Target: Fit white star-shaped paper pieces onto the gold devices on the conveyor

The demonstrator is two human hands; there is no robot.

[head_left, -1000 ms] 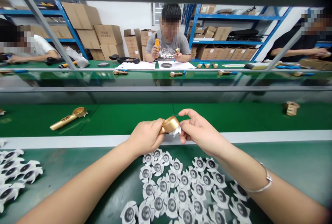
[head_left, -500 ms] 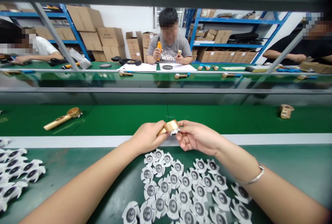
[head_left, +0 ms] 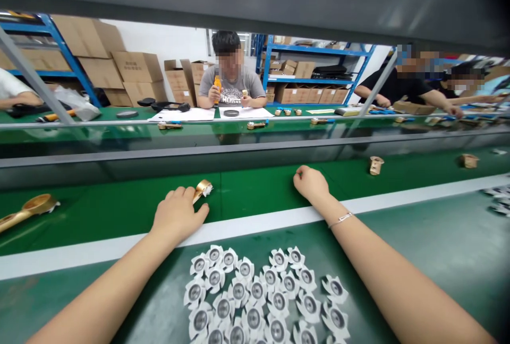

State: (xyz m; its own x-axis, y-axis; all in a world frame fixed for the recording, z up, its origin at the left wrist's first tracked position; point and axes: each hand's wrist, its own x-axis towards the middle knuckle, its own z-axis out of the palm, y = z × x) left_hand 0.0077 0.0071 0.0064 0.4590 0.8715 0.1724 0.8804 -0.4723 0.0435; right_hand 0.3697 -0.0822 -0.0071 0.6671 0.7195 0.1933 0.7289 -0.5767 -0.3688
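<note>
Both hands have parted and dropped onto the green surface (head_left: pixel 255 190). At ten o'clock of the sticker pile (head_left: pixel 255 296) the left hand (head_left: pixel 177 216) lies palm-down on the gold tool (head_left: pixel 202 189), covering its handle; whether it grips, I cannot tell. At two o'clock the right hand (head_left: pixel 313 183) rests loosely clenched, holding nothing. Setting-down looks in hand; next likely calls for lifting that palm clear. Open belt lies between the hands, and the white edge strip (head_left: pixel 398 200) runs under both wrists.
</note>
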